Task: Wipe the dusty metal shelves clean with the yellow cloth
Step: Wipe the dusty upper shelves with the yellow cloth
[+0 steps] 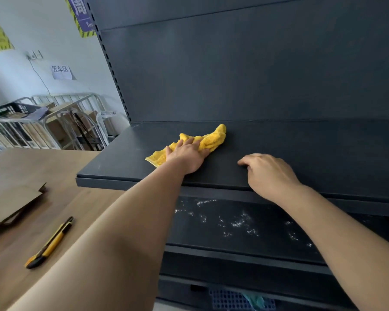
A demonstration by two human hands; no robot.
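A dark grey metal shelf [301,149] runs across the view at chest height. On its left half lies the crumpled yellow cloth [211,138], pressed flat by my left hand [188,154], whose fingers spread over it. My right hand [267,173] rests on the shelf's front part to the right, fingers curled, holding nothing. Below, a second dark shelf [267,239] carries patches of white dust [238,221]. My forearms hide part of its front edge.
A wooden table [14,167] stands at the left, bearing a yellow and black utility knife [50,243] and a piece of cardboard [11,198]. Metal roll cages [61,122] with boxes stand behind. A blue perforated basket [234,300] sits under the lowest shelf.
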